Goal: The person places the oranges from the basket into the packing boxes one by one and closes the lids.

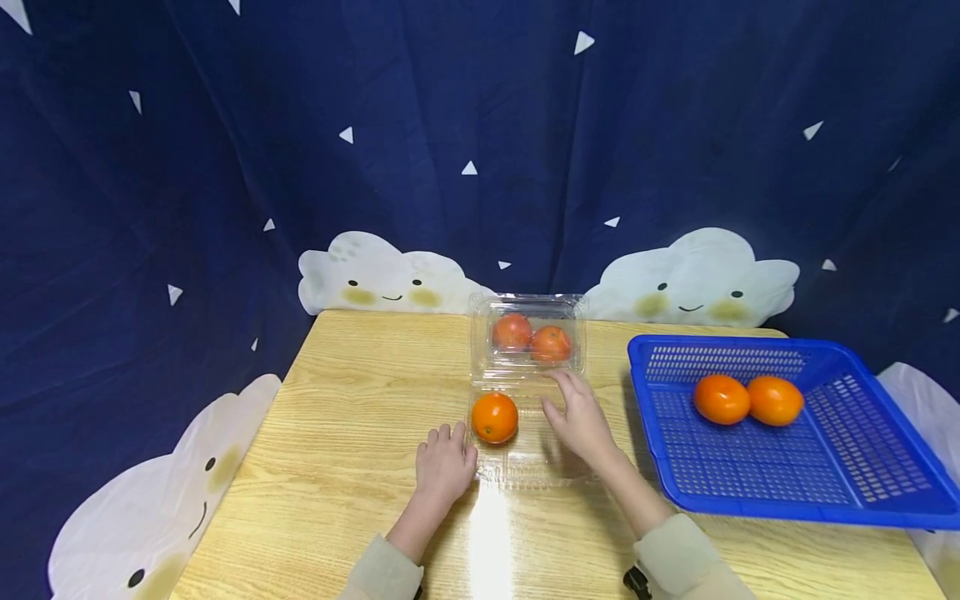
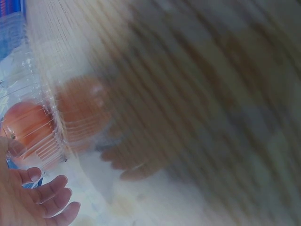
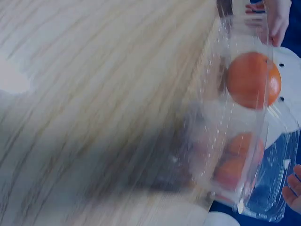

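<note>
A clear plastic clamshell container (image 1: 528,482) lies unfolded on the table. One round, glossy orange fruit (image 1: 495,417) sits at the left of its near half. Two redder round fruits (image 1: 513,332) show through the plastic of the far half. My left hand (image 1: 444,467) rests at the near half's left edge, just beside the single fruit, fingers loosely bent and holding nothing. On the other side, my right hand (image 1: 579,417) hovers over the right part of the container, thumb and fingers apart, fingertips close to the fold between the halves; nothing is in its grasp.
A blue plastic basket (image 1: 757,483) with two orange fruits (image 1: 722,399) stands at the right of the wooden table (image 1: 360,375). A dark blue curtain (image 1: 480,100) with white triangles and smiling clouds hangs behind and around the table.
</note>
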A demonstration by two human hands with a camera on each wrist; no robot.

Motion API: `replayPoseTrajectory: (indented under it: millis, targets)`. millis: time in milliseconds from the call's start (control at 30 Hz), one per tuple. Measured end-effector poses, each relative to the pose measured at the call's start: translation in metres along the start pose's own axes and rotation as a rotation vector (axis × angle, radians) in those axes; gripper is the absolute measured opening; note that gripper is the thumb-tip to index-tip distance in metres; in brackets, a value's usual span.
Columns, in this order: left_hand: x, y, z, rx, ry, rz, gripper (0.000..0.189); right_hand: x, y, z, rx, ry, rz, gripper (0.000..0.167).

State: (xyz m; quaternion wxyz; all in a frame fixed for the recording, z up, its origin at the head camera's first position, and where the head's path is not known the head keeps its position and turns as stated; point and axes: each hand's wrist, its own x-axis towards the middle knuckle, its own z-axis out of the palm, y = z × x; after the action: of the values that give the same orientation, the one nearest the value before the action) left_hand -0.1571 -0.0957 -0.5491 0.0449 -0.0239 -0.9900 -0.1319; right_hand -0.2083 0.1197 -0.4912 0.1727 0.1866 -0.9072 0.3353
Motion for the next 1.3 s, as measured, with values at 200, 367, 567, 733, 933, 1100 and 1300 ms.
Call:
replayPoseTrajectory:
  millis: [200,367,567,733,933,1100,1300]
  targets:
    - [-0.001,0.0,-0.001,-0.002,0.008,0.006,0.036,0.001,0.013,-0.015,-0.015,0.034,0.011,0.041]
    - [0.0,0.0,-0.001,-0.001,0.006,0.005,0.037,0.0,0.022,-0.028,-0.047,0.06,0.041,0.04]
    - [0.0,0.0,-0.002,0.004,-0.002,0.003,0.04,-0.002,0.033,-0.041,-0.08,0.094,0.079,0.04]
    - [0.0,0.0,-0.002,0.01,-0.004,0.006,0.039,-0.004,0.042,-0.052,-0.08,0.12,0.124,0.038]
    - [0.0,0.0,-0.001,0.014,0.004,0.008,0.039,-0.008,0.054,-0.061,-0.11,0.111,0.178,0.038]
    - [-0.001,0.0,-0.001,0.019,0.007,0.01,0.038,-0.011,0.065,-0.067,-0.127,0.152,0.194,0.037]
    - [-0.001,0.0,-0.001,0.021,0.018,0.016,0.036,-0.014,0.078,-0.074,-0.153,0.204,0.198,0.036]
